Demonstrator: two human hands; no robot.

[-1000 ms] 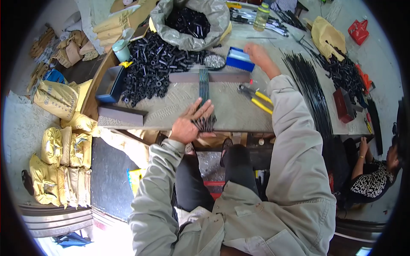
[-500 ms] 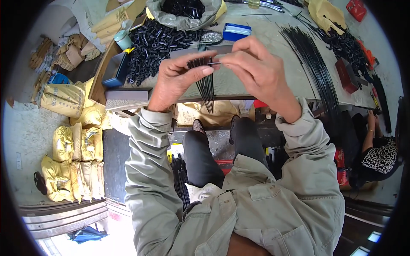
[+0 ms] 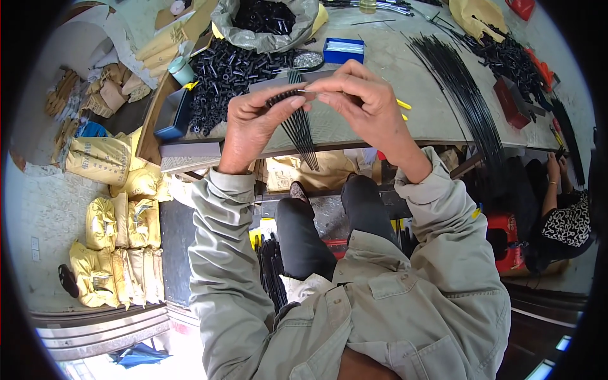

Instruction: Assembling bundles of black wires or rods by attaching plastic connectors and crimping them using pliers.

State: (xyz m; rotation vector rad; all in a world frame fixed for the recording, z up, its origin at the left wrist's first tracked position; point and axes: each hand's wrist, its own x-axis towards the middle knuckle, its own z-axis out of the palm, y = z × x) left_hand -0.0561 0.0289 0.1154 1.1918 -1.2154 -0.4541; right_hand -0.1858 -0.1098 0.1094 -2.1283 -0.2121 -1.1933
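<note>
My left hand [image 3: 256,120] is closed around a fanned bundle of thin black rods [image 3: 300,136], its thumb pressed along a row of small dark ends [image 3: 284,97]. The rods slant down past the table's front edge. With thumb and fingertips, my right hand [image 3: 366,104] pinches a thin silvery piece [image 3: 309,91] right beside that row; whether it is a wire or a pin is too small to tell. Behind my left hand lies a wide heap of short black tubular parts [image 3: 231,66].
Around the worktable [image 3: 392,69] stand a sack of black parts [image 3: 259,41], a blue box [image 3: 344,49], a dark blue bin [image 3: 174,114] and a red box [image 3: 512,101]. A long bundle of black rods [image 3: 465,95] overhangs the front edge. Another person's hand [image 3: 555,168] is far right.
Both hands stay together at the rods, and my right hand has shifted slightly left and down. Yellow handles now show beside my right wrist. The view has tilted a little.
</note>
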